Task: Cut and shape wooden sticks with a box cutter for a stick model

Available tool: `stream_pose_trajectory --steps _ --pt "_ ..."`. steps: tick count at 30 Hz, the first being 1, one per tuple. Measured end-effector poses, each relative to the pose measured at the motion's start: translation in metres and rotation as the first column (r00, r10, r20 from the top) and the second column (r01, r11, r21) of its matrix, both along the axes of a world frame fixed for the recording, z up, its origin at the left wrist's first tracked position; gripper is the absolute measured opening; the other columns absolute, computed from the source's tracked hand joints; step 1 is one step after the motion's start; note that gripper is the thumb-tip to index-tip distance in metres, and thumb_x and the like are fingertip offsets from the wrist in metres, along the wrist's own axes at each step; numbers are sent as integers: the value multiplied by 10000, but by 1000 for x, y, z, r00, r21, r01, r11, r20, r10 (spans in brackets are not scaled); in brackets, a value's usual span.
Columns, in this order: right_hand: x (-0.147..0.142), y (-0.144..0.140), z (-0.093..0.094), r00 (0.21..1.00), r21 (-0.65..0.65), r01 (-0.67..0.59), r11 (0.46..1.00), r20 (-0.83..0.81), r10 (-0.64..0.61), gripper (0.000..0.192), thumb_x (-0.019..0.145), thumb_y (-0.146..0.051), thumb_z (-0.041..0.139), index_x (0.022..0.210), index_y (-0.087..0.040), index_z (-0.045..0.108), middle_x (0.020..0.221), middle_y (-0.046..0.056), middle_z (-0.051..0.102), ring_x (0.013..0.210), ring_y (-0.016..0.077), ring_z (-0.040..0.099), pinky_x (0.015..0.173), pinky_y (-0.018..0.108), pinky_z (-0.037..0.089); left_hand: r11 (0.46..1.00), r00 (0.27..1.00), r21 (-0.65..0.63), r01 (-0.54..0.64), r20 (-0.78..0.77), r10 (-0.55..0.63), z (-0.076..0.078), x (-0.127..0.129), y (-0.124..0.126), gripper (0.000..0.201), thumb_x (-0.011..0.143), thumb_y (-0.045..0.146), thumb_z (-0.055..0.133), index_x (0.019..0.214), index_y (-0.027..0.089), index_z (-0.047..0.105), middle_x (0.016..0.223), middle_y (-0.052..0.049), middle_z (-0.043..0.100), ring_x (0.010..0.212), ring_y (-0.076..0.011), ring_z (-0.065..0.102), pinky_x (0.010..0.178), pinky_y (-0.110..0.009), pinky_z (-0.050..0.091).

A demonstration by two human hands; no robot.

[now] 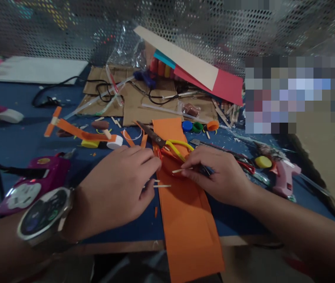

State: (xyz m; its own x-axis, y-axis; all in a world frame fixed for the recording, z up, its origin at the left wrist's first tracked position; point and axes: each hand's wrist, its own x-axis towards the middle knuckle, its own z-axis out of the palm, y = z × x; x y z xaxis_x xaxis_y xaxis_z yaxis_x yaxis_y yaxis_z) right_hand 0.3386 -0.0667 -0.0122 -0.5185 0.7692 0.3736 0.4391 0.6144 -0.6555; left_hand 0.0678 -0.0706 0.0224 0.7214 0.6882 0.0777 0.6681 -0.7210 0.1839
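The left hand (117, 188) is pinching a thin wooden stick (162, 186) between the fingertips, and the right hand (217, 177) is pinching a second thin stick (181, 170) with thumb and forefinger pressed together. Both sticks are lying just above the long orange paper strip (185, 212), which is resting on the blue table (14, 145) between the two hands. I am judging that these sticks are very light, stiff and easy to snap, so they are best taken near the middle, gently. The paper is looking soft and bendable. The scissors (167, 145) with yellow handles are lying just behind the fingers, and a pink glue gun (284, 177) is resting to the right.
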Motion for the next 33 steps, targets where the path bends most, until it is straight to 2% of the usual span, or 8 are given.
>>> stream_pose_trajectory --steps 14,18,21,23,24,27,29,33 --pt "0 0 -3 994 56 -96 994 -43 99 109 993 -268 811 956 -168 787 830 33 780 771 140 707 711 247 521 997 997 -8 75 15 -74 -17 10 -5 157 1035 130 540 943 183 655 903 -65 683 844 -284 612 788 -441 455" --pt "-1 0 -1 997 53 -46 998 -60 49 70 973 -224 824 969 -175 774 834 17 767 757 124 709 700 228 528 1000 971 -19 0 239 5 -11 9 -7 164 1091 187 506 1012 186 651 872 -39 692 809 -236 629 737 -380 438" --pt "-1 1 0 996 58 -28 998 -85 33 17 989 -167 783 993 -182 777 895 29 801 835 134 746 782 233 563 975 862 -200 -97 473 182 -1 10 -9 104 1099 256 537 1086 203 625 867 -3 681 710 -158 602 654 -314 418" --pt "-1 1 0 996 54 -27 998 -86 32 51 1000 -143 755 1012 -185 781 942 40 820 890 143 765 830 243 578 896 725 -434 -90 588 358 4 12 -9 100 1103 286 536 1110 212 604 807 27 622 636 -122 549 603 -278 416" --pt "-1 1 -1 996 55 -28 998 -87 33 62 1003 -137 749 1021 -185 783 953 44 824 906 146 769 843 248 583 822 642 -568 -36 617 454 5 13 -9 101 1106 286 521 1116 216 592 776 40 588 605 -112 520 578 -263 419" --pt "-1 2 -2 992 66 -45 997 -113 52 73 1002 -134 756 1043 -184 788 947 47 821 904 144 767 845 245 590 501 459 -831 242 553 695 1 18 -8 94 1094 228 479 1108 218 571 739 58 542 557 -87 467 511 -215 406" --pt "-1 2 -1 987 67 -73 995 -140 82 79 1001 -137 765 1058 -182 796 940 48 814 901 140 760 846 241 591 367 452 -870 330 486 747 -3 21 -9 86 1070 188 500 1111 210 572 757 55 576 550 -72 483 507 -197 420" --pt "-1 2 0 971 60 -118 991 -204 128 69 979 -170 808 1047 -173 822 969 62 780 898 133 739 831 239 586 330 564 -903 277 430 705 -10 24 -12 70 1057 214 598 1123 194 603 796 49 656 525 -52 570 544 -192 496"
